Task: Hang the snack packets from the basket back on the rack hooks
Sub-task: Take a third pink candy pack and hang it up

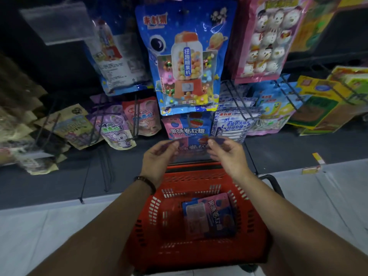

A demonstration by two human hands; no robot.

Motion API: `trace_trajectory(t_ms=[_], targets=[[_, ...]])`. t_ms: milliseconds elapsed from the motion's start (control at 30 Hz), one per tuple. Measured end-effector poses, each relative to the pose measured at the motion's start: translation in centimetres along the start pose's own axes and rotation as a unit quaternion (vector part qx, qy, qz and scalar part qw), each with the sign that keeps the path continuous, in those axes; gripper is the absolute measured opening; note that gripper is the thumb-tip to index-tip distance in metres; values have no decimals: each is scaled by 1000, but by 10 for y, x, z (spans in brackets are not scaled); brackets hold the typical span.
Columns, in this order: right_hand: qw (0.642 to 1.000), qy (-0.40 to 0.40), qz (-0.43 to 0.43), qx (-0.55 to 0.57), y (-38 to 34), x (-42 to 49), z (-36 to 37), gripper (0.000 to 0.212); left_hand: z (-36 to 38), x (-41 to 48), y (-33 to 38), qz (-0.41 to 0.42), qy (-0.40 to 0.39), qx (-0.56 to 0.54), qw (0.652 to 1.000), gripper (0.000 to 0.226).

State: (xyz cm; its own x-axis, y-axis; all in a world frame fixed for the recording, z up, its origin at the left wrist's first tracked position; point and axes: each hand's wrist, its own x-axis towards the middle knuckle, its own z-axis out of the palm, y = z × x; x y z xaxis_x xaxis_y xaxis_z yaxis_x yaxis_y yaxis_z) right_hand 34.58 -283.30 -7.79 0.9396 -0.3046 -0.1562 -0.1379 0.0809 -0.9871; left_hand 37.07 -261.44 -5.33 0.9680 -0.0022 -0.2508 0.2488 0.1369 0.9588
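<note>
Both my hands hold one pink-and-blue snack packet [192, 146] by its top corners, just below a matching packet [187, 127] that hangs on the rack. My left hand [159, 156] pinches the left corner and my right hand [225, 154] pinches the right corner. Under my arms stands a red plastic basket [179, 240] on the floor. One more pink-and-blue packet [211, 216] lies flat inside it. The hook behind the held packet is hidden.
A large blue candy-machine bag [185, 58] hangs above my hands. Purple and pink packets [123, 126] hang to the left, white-and-blue packets [233, 124] on wire hooks to the right. Yellow-green boxes [322, 104] fill the far right. The basket handle [274, 184] sticks out at right.
</note>
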Motion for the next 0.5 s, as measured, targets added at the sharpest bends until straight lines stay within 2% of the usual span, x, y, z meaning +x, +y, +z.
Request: trace_trajectory(t_ms=[67,133,200,233,367,500], targets=[[999,5,37,3,8,10,1,3,4,12,-6,-25,-4,-3,1000,28],[998,12,65,17,14,18,5,6,5,24,-12,-48,-16,-9,999,28],[996,25,76,27,17,25,9,7,7,35,-18,-68,-9,-8,998,45],[996,29,78,32,17,28,11,7,7,39,-20,-69,-4,-8,998,46],[998,17,60,23,10,43,21,7,2,50,-23,-56,-4,-23,998,28],[998,11,54,13,6,52,23,9,1,56,-23,-66,-14,-49,997,27]])
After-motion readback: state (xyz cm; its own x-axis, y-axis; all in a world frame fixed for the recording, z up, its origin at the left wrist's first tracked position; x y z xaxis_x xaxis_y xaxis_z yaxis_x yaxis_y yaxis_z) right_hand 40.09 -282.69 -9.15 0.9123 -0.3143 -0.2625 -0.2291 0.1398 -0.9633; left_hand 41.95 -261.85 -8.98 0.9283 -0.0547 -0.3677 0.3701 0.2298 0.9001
